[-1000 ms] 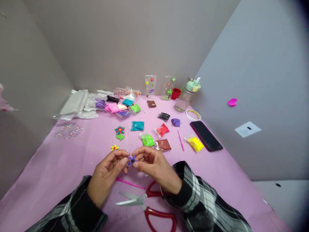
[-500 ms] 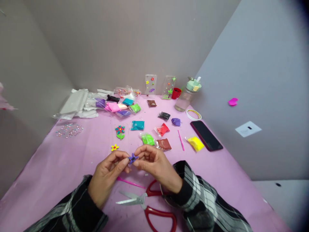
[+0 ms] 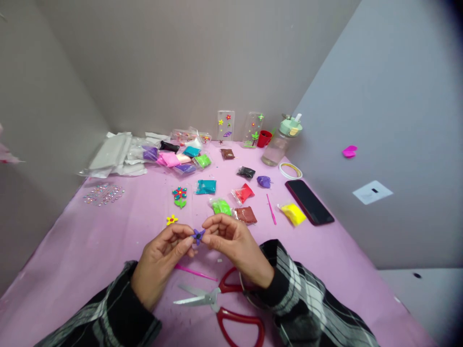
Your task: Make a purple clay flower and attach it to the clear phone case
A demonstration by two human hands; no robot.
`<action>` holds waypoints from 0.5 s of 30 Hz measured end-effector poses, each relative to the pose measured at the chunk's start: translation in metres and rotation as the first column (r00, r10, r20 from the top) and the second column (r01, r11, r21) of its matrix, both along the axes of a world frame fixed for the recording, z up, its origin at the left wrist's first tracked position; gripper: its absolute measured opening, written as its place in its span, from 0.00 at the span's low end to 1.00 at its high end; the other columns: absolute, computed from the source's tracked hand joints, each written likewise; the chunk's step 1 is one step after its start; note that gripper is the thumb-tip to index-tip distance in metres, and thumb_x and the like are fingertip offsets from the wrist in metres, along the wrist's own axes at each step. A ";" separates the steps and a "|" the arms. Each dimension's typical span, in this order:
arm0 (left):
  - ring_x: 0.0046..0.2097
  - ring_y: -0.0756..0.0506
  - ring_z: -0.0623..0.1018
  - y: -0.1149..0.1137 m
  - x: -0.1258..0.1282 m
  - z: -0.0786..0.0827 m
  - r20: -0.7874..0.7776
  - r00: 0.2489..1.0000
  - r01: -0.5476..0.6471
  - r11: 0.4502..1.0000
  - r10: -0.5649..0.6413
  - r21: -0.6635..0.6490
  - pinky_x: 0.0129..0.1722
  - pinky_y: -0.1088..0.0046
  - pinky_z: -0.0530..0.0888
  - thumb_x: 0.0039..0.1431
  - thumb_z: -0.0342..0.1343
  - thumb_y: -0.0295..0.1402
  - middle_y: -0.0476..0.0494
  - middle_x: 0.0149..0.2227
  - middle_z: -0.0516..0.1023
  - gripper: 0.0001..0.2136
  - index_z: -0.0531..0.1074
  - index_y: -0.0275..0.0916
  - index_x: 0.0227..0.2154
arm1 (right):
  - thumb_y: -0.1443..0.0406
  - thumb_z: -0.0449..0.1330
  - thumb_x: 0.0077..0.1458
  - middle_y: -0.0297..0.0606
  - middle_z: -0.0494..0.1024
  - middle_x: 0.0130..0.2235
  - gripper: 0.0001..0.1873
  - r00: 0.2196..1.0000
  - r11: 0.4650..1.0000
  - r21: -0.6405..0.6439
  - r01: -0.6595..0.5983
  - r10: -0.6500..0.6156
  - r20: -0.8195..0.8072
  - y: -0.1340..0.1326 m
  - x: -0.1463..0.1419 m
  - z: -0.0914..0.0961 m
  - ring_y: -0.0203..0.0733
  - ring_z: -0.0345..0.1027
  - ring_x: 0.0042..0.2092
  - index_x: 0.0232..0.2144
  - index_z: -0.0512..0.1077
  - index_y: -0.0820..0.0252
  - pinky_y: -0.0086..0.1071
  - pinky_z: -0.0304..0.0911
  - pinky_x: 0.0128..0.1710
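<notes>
Currently, purple flower (image 3: 198,236) is clamped in grip of left hand (image 3: 159,262) over desk (image 3: 90,250), right hand (image 3: 240,248) held at its petals, whether that grip is closed can't be told.

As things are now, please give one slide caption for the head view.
The left hand pinches a purple flower, the right hand at its edge, with open red-handled scissors lying nearby.

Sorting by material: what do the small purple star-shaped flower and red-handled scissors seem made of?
Small purple star-shaped flower: probably matte modelling clay, from its dull surface. Red-handled scissors: silvery, reflective blades look metal; the smooth, shiny handles suggest plastic.
</notes>
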State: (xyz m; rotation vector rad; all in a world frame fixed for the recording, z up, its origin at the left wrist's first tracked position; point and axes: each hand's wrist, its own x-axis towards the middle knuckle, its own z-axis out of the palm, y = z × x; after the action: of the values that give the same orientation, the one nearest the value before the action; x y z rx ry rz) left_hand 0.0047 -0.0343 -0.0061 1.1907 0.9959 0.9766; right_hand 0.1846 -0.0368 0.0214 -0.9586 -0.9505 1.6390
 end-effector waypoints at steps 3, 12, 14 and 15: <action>0.31 0.52 0.75 0.000 0.000 -0.001 0.009 0.999 -0.037 0.999 0.037 0.006 0.35 0.78 0.71 0.59 0.60 0.39 0.53 0.27 0.75 0.08 0.74 0.42 0.36 | 0.64 0.74 0.43 0.28 0.77 0.28 0.16 1.000 1.000 -0.019 -0.014 0.013 -0.019 0.001 0.001 -0.002 0.28 0.68 0.29 0.35 0.75 0.61 0.23 0.61 0.30; 0.28 0.52 0.75 -0.001 0.004 0.003 0.086 0.990 -0.100 0.990 0.108 -0.097 0.32 0.77 0.71 0.54 0.64 0.41 0.53 0.26 0.75 0.11 0.73 0.40 0.35 | 0.63 0.69 0.50 0.31 0.75 0.27 0.08 0.996 0.998 -0.002 -0.063 0.063 0.065 0.002 0.005 -0.005 0.30 0.66 0.28 0.30 0.77 0.63 0.26 0.61 0.32; 0.28 0.52 0.75 -0.002 0.005 0.003 0.087 0.990 -0.097 0.989 0.107 -0.108 0.31 0.78 0.71 0.53 0.65 0.41 0.52 0.26 0.75 0.11 0.74 0.40 0.34 | 0.63 0.69 0.50 0.31 0.75 0.27 0.08 0.996 0.998 -0.001 -0.064 0.064 0.070 0.002 0.006 -0.005 0.30 0.66 0.28 0.29 0.77 0.63 0.27 0.60 0.32; 0.28 0.52 0.75 -0.002 0.005 0.003 0.086 0.990 -0.098 0.989 0.107 -0.111 0.31 0.78 0.71 0.53 0.65 0.41 0.52 0.27 0.75 0.12 0.74 0.40 0.34 | 0.63 0.69 0.50 0.31 0.75 0.27 0.08 0.995 0.998 -0.004 -0.066 0.066 0.071 0.002 0.006 -0.004 0.31 0.66 0.28 0.29 0.77 0.63 0.27 0.60 0.32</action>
State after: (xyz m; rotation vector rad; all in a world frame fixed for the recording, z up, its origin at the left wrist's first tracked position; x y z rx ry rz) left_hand 0.0102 -0.0366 -0.0034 1.0051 1.0308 1.0371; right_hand 0.1902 -0.0349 0.0171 -1.0011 -1.0389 1.6701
